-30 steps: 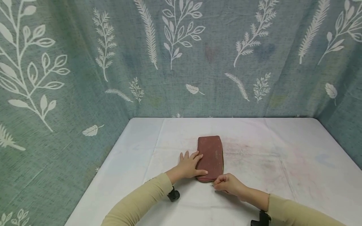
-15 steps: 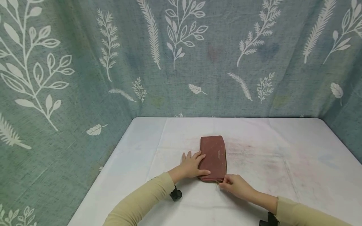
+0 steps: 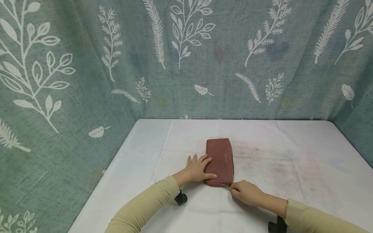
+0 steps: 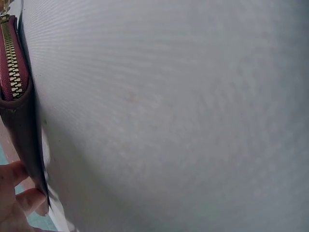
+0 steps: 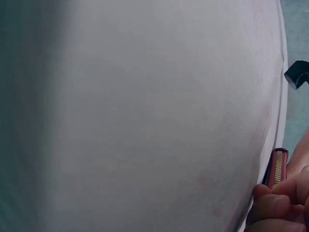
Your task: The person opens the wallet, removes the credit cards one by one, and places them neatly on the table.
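A reddish-brown zip wallet [image 3: 219,158] lies flat on the table, its long side running away from me. My left hand [image 3: 196,170] rests with spread fingers over its left edge, thumb across the near left part. At the near right corner my right hand [image 3: 246,191] pinches the zipper pull [image 3: 228,186] between thumb and curled fingers. Brass zipper teeth [image 4: 13,67] run along the wallet's short near edge in the left wrist view. The right wrist view shows the same zipper [image 5: 278,166] just beyond my right fingers, which cover the pull there.
A white cloth with faint pink and grey stains covers the table [image 3: 175,139]. Behind and at both sides hangs a blue-green curtain [image 3: 221,87] with white leaf prints. Black camera mounts [image 3: 181,198] sit at both wrists.
My right hand has drawn the zipper pull rightward along the near edge to the corner. My left hand keeps its place on the wallet. The head view has shifted slightly.
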{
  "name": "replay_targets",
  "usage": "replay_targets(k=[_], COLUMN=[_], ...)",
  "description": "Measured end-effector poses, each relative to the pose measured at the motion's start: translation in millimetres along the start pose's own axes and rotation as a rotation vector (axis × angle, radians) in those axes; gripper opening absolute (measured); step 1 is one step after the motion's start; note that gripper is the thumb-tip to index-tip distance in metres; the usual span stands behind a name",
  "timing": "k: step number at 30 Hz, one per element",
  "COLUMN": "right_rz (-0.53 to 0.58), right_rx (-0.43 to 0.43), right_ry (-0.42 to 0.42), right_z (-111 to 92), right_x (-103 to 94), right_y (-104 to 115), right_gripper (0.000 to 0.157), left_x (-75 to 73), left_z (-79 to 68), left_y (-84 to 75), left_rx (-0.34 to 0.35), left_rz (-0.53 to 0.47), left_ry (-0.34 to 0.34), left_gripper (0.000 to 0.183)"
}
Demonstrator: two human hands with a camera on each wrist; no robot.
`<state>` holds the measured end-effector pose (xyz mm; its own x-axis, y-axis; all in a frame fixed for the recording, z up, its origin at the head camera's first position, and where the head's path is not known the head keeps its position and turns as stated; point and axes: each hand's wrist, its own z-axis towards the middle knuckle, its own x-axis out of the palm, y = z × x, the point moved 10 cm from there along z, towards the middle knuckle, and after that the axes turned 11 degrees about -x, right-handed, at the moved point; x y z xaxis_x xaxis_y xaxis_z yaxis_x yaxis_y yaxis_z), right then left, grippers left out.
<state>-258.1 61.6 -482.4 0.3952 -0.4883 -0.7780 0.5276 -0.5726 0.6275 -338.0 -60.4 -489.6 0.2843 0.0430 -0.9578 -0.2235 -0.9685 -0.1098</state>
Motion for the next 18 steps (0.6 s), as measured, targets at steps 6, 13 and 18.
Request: replay_targets(k=[6, 13, 18], right_rz=[0.044, 0.023, 0.036], right_rx=[0.022, 0.053, 0.02], right_ry=[-0.048, -0.089, -0.077], right_z=[0.4, 2.7, 4.7], right_x=[-2.5, -1.6, -2.3], right_y=[0.0, -1.3, -0.9], right_gripper=[0.02, 0.036, 0.037], left_x=[-1.0, 1.1, 1.3], left_z=[0.3, 1.7, 1.4], left_y=[0.8, -0.7, -1.6], left_rx=[-0.009, 0.001, 0.0], left_rz=[0.009, 0.018, 0.016], left_ry=[-0.001, -0.002, 0.009], left_gripper=[0.08, 0.081, 0.081])
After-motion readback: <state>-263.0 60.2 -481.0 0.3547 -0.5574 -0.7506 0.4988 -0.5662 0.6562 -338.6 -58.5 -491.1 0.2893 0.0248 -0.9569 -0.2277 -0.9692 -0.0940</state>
